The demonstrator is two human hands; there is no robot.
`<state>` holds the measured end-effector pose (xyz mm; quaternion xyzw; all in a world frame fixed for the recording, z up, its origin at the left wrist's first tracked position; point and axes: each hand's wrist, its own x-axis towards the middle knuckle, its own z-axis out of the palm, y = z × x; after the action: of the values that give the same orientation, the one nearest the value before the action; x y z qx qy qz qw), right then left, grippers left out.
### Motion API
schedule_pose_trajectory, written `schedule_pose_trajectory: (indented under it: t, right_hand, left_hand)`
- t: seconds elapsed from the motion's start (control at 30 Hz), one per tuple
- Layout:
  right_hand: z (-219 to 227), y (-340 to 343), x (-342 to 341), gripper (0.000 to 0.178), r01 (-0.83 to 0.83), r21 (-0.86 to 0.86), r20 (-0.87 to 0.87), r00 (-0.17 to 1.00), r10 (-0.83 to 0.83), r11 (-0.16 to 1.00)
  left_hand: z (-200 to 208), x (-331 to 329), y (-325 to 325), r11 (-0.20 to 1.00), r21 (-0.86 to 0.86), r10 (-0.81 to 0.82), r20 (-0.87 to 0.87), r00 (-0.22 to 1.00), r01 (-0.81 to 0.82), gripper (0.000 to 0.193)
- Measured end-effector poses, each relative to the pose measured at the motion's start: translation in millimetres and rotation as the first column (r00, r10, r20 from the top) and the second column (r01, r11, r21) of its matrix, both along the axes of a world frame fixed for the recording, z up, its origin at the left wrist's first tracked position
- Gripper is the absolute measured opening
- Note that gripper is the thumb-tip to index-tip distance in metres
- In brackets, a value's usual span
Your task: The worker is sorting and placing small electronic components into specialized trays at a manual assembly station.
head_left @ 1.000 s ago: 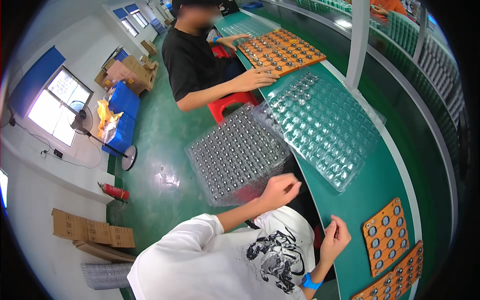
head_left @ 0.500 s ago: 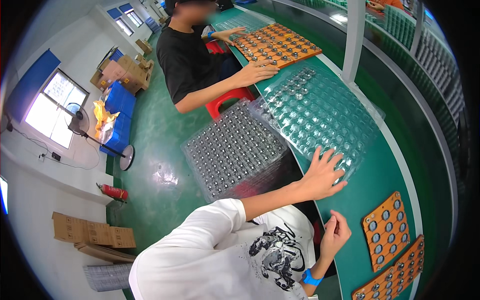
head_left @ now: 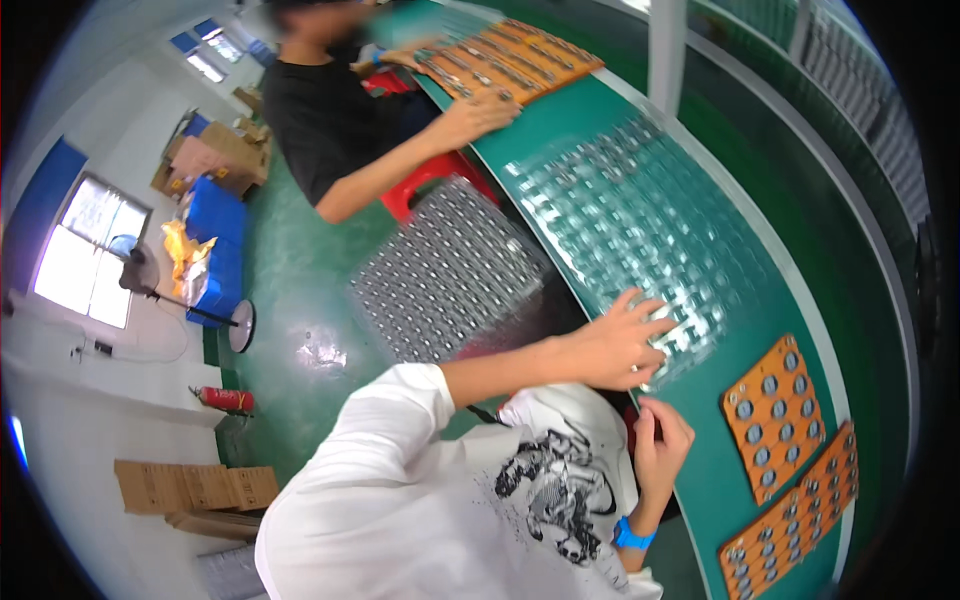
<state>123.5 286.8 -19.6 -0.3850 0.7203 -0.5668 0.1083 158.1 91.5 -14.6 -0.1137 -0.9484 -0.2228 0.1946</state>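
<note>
My left hand (head_left: pixel 618 345) reaches over the near end of a clear plastic tray (head_left: pixel 660 245) with rows of round pockets. Its fingers are spread, and a small shiny spot shows by the thumb; I cannot tell whether it is a part or a glint. Small metal parts (head_left: pixel 625 145) sit in the tray's far pockets. At the bench edge my right hand (head_left: pixel 664 448) is curled, thumb and fingers drawn together; whatever they hold, if anything, is hidden. Right of it lie an orange board (head_left: pixel 790 395) with round silver pieces and a second orange board (head_left: pixel 800 505).
A co-worker's hands (head_left: pixel 480 115) rest at more orange boards (head_left: pixel 535 60) farther up the green bench (head_left: pixel 570 120). Stacked clear trays full of metal parts (head_left: pixel 450 270) stand left of the bench, beside a red stool (head_left: pixel 400 195). A white post (head_left: pixel 667 60) rises at the bench's far side.
The whole view has shifted and blurred slightly. My left hand has drawn a little back toward the tray's near left corner, still spread. My right hand stays curled at the edge.
</note>
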Motion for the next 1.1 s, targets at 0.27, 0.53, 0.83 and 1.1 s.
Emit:
schedule_pose_trajectory:
  t: [0.27,0.53,0.83,1.1]
  right_hand:
    - [29.5,6.5,17.9,0.010,0.052,0.115,0.007,0.999,-0.053,0.992]
    - [69.2,-122.1,-71.8,0.014,0.021,0.056,-0.201,0.980,-0.009,0.998]
    - [23.8,-278.1,-151.2,0.016,0.334,0.551,-0.555,0.831,0.036,0.764]
    - [45.0,-276.1,-122.8,0.011,0.360,0.427,-0.665,0.747,0.019,0.829]
  left_hand:
    - [7.1,6.9,21.8,0.998,0.045,-0.044,-0.013,0.999,0.044,0.024]
    - [36.2,0.1,-119.9,0.931,0.184,0.359,-0.299,0.884,-0.316,0.017]
    - [20.5,-2.5,-244.3,0.951,-0.001,0.306,0.148,0.940,-0.310,0.025]
    - [23.7,-7.0,-246.8,0.962,-0.131,0.265,0.261,0.928,-0.237,0.020]
